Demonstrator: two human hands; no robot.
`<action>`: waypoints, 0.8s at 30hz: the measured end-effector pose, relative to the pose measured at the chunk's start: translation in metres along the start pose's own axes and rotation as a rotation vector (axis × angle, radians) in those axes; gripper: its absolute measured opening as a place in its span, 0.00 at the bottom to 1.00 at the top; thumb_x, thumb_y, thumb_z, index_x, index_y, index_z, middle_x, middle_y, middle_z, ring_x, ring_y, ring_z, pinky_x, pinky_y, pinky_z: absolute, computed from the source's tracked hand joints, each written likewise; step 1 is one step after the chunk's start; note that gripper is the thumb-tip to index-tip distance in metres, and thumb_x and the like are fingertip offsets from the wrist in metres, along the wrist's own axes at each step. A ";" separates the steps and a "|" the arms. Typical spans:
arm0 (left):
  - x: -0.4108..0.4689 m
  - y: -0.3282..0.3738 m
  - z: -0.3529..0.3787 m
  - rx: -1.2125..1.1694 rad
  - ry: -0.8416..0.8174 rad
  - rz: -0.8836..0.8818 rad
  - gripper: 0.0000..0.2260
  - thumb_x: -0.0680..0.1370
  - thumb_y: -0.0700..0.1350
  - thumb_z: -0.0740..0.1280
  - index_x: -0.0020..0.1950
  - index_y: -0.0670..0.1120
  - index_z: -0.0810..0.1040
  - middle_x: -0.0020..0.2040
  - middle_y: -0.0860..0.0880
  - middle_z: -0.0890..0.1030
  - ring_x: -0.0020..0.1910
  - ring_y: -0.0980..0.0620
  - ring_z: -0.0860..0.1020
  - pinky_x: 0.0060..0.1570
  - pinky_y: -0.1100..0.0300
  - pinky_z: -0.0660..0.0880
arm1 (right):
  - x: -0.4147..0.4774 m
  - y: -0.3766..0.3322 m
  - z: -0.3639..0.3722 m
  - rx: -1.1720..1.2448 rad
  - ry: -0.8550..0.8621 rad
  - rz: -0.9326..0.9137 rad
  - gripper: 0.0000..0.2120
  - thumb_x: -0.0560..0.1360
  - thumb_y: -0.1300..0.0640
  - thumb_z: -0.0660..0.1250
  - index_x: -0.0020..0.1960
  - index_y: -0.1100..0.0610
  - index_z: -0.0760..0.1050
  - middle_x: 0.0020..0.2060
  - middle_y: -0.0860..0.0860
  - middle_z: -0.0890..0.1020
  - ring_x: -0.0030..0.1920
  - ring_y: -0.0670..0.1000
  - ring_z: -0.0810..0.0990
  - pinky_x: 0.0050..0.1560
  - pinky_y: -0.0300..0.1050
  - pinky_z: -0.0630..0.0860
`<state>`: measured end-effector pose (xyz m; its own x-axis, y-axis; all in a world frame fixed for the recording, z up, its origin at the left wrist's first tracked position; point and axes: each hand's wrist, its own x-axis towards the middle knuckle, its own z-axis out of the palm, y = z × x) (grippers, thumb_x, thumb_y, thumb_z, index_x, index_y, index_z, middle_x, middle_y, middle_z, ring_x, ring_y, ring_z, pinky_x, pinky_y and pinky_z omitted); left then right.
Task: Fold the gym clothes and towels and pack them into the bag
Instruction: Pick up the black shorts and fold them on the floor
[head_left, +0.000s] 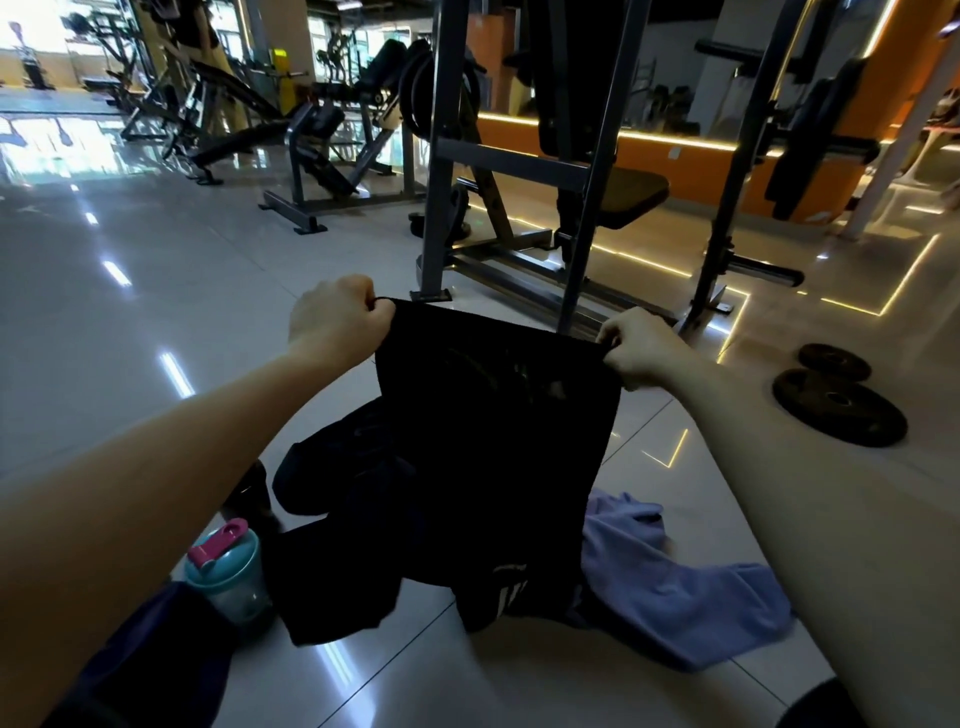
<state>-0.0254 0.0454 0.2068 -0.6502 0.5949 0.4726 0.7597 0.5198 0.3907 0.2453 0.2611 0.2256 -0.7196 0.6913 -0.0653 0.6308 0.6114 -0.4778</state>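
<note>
A black pair of shorts (493, 441) hangs in the air in front of me, stretched by its waistband. My left hand (337, 322) grips the waistband's left corner and my right hand (639, 348) pinches the right corner. The legs of the shorts dangle down to the floor tiles. Behind them on the floor lies a dark bundle (332, 462), a bag or more clothing; I cannot tell which. A purple towel (670, 582) lies crumpled on the floor at the lower right, partly under the shorts.
A teal shaker bottle with a pink lid (228, 566) stands on the floor at the lower left. Two black weight plates (836, 405) lie to the right. A grey steel rack (519, 171) and benches stand just ahead; open glossy tiles stretch left.
</note>
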 end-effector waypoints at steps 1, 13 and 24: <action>0.001 -0.007 0.002 -0.052 -0.041 -0.045 0.10 0.78 0.50 0.62 0.42 0.45 0.76 0.36 0.45 0.80 0.38 0.42 0.80 0.40 0.51 0.77 | -0.003 -0.002 -0.002 0.186 -0.038 0.020 0.07 0.79 0.68 0.65 0.47 0.58 0.78 0.40 0.56 0.79 0.32 0.49 0.80 0.30 0.42 0.77; 0.009 -0.002 0.005 -0.891 -0.387 -0.500 0.05 0.81 0.36 0.65 0.46 0.40 0.78 0.37 0.45 0.73 0.29 0.54 0.71 0.31 0.61 0.79 | 0.002 -0.023 -0.017 0.740 0.022 0.118 0.10 0.80 0.60 0.68 0.60 0.59 0.78 0.54 0.55 0.79 0.50 0.53 0.81 0.34 0.46 0.81; 0.004 0.034 -0.005 -0.851 -0.382 -0.499 0.06 0.84 0.35 0.56 0.53 0.41 0.72 0.43 0.42 0.76 0.35 0.47 0.78 0.26 0.58 0.80 | 0.001 -0.041 -0.022 0.660 0.351 0.074 0.11 0.82 0.63 0.62 0.42 0.53 0.73 0.39 0.51 0.75 0.38 0.46 0.76 0.30 0.35 0.72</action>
<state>-0.0023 0.0625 0.2263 -0.7400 0.6626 -0.1159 0.0683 0.2454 0.9670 0.2252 0.2449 0.2642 -0.4775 0.8714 0.1127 0.2892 0.2770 -0.9163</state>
